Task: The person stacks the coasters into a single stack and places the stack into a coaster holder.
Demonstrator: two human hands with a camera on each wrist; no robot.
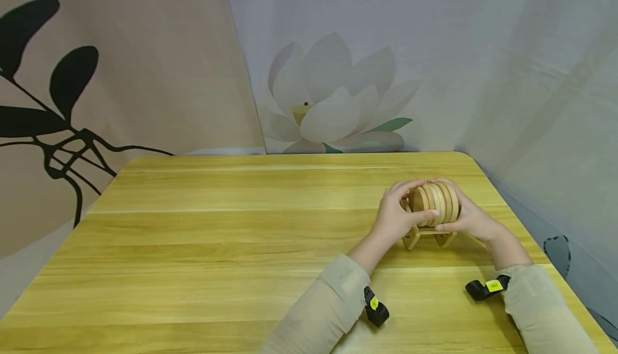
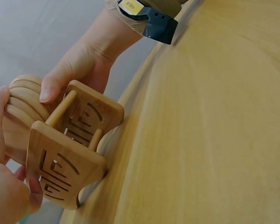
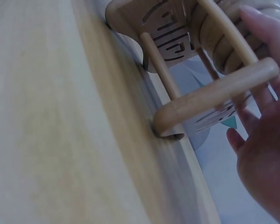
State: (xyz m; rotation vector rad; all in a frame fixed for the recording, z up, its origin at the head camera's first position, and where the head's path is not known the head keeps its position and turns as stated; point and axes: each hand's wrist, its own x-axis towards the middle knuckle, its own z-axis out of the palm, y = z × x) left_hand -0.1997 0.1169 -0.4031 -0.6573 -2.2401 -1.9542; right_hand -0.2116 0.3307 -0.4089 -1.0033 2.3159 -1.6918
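A row of round wooden coasters (image 1: 439,204) stands on edge at a small wooden coaster rack (image 1: 428,233), near the table's right side. My left hand (image 1: 396,212) holds one end of the row, its thumb across the front. At the opposite end my right hand (image 1: 470,217) grips the discs, thumb low in front. In the left wrist view the coasters (image 2: 25,102) sit between the hands, beside the rack's cut-out end panels (image 2: 60,168) and rods. The right wrist view shows the rack (image 3: 214,95) with its feet at the tabletop. Whether the discs rest fully in it cannot be told.
The wooden table (image 1: 217,246) spreads out to the left of the hands. A curtain (image 1: 193,75) printed with a lotus and dark leaves hangs behind its far edge. Black wrist cameras (image 1: 375,308) are worn at both sleeves.
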